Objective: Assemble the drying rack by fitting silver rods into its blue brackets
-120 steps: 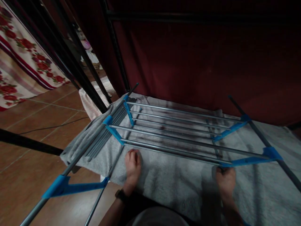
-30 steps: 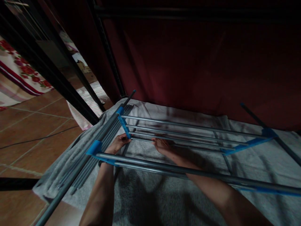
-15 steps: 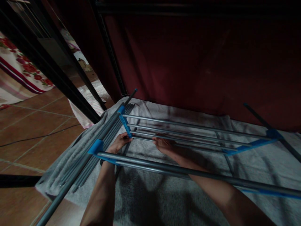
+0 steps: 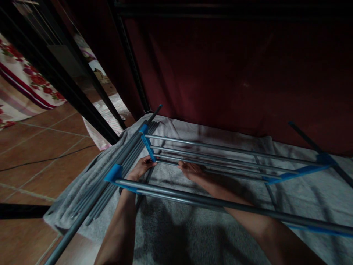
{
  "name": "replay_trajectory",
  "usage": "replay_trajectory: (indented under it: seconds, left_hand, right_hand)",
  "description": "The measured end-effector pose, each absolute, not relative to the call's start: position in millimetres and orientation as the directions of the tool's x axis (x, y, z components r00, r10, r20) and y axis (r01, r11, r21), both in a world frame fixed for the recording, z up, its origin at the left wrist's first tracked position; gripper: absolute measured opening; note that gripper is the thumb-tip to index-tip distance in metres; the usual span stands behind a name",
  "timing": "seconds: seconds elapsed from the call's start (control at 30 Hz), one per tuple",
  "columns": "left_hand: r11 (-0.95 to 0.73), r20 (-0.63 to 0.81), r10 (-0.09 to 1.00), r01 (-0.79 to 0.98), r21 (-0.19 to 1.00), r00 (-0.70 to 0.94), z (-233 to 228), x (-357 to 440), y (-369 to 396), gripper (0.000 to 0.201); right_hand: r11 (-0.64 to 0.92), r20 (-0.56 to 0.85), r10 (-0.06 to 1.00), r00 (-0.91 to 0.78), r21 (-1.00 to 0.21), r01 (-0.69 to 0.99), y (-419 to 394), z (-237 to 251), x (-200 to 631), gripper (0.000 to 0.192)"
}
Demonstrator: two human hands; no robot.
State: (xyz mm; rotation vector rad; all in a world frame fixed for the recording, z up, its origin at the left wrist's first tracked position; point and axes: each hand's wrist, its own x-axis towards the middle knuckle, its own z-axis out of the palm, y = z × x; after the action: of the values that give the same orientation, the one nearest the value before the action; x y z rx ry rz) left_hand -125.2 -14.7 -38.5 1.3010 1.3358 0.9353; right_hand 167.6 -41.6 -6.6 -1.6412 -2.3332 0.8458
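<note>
A partly assembled drying rack of grey metal tubes, with a blue plastic bracket (image 4: 148, 144) at its far left, stands on a grey towel. My left hand (image 4: 142, 167) is closed around the lower end of that bracket, thumb and fingers pinching it where the lowest tube meets it. Just right of it, my right hand (image 4: 190, 170) has its fingers wrapped round the lowest thin metal tube (image 4: 167, 162). Both forearms pass beneath the near long tube (image 4: 193, 195), which joins a second blue bracket (image 4: 114, 175) at the near left. A third blue bracket (image 4: 298, 173) carries the tubes' right ends.
Several loose grey tubes (image 4: 103, 202) lie side by side on the towel (image 4: 162, 235) at the left. A dark metal frame post (image 4: 68, 84) slants at the left, and a dark red cloth (image 4: 220, 81) hangs behind. Tiled floor (image 4: 35, 141) shows at the left.
The whole scene sits very slightly further right and lower in view. Both hands keep the same hold on the bracket and tube.
</note>
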Motion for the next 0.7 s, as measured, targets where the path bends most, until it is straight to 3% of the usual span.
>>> replay_trajectory:
  seconds: [0.23, 0.7]
  left_hand:
    - [0.107, -0.126, 0.989, 0.226, 0.968, 0.074, -39.4, -126.2, -14.6, 0.062]
    - [0.116, -0.132, 0.989, 0.221, 0.968, 0.061, -25.6, -118.0, -16.9, 0.065]
  right_hand:
    - [0.307, -0.166, 0.893, -0.419, -0.459, 0.834, -41.1, -10.4, 167.8, 0.030]
    - [0.281, -0.189, 0.879, -0.438, -0.537, 0.795, -39.0, -2.2, 168.4, 0.033]
